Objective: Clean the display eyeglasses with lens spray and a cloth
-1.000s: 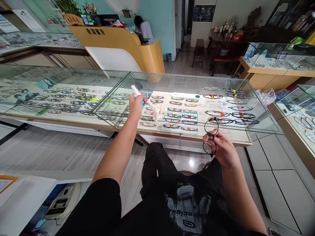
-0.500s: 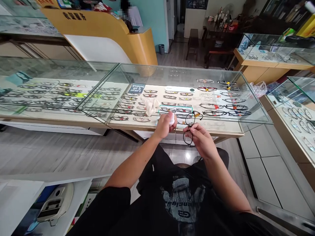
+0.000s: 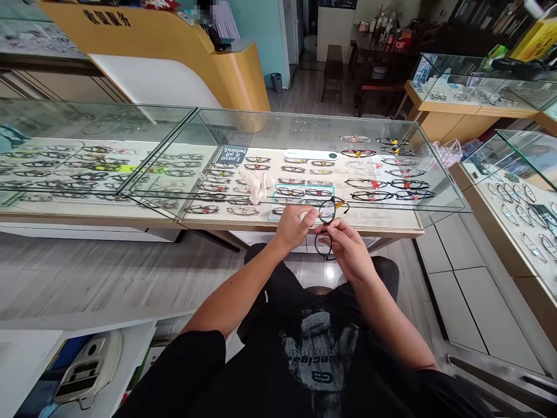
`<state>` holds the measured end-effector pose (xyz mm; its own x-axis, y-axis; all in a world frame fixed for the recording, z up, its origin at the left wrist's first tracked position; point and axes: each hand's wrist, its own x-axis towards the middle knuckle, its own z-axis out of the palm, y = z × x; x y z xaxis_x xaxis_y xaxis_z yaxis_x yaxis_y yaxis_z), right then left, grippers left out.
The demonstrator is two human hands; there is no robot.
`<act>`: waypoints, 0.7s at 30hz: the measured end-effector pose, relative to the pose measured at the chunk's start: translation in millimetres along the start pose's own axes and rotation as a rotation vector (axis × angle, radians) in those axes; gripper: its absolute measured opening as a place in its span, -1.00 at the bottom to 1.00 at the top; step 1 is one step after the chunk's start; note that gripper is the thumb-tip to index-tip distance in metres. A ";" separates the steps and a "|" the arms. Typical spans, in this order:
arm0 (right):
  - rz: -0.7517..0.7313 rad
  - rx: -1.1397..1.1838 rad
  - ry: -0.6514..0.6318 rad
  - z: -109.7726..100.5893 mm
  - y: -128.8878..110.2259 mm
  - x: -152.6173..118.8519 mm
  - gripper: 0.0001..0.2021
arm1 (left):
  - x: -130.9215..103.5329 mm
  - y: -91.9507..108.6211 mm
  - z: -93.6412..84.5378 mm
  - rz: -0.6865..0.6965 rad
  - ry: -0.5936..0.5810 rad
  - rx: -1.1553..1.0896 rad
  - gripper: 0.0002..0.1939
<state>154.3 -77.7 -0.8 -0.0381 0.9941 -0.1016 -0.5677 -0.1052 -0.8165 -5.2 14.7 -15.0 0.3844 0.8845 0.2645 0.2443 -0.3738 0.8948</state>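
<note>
My right hand (image 3: 348, 247) pinches a pair of round black-framed glasses (image 3: 323, 245) at the middle, the frame turned upright with one lens above the other. Beside the upper lens, my left hand (image 3: 293, 225) is wrapped round a small white object, mostly hidden by the fingers. A yellow-orange tag shows at the upper part of the glasses. A crumpled pale cloth (image 3: 260, 184) lies on the glass display case (image 3: 300, 229), beyond my left hand. Rows of spectacles sit inside the case under the glass.
At the upper left stands a yellow counter (image 3: 243, 69). Another display case (image 3: 500, 168) is at the right. A wooden bench (image 3: 334, 64) and a grey bin (image 3: 276, 82) stand at the back. An open drawer with a white device (image 3: 89, 368) is at the lower left.
The white object in my left hand has turned towards the upper lens and is more covered. Both hands have come closer together, and the whole view has shifted slightly.
</note>
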 end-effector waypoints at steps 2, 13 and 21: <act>-0.011 0.033 0.027 -2.5 -3.4 2.7 -0.74 | -7.6 2.2 -1.5 0.023 -0.005 0.054 -0.33; -0.042 0.031 0.021 -2.3 -5.7 6.9 -0.73 | -27.2 10.5 0.7 0.009 -0.138 0.174 -0.34; -0.023 0.080 0.067 -2.1 -13.9 5.3 -0.72 | -18.7 3.9 -13.1 0.243 0.059 0.272 -0.29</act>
<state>163.8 -71.0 8.8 0.0291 0.9920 -0.1228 -0.6320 -0.0769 -0.7712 -23.1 0.4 -11.7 0.4102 0.7721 0.4854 0.3824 -0.6288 0.6771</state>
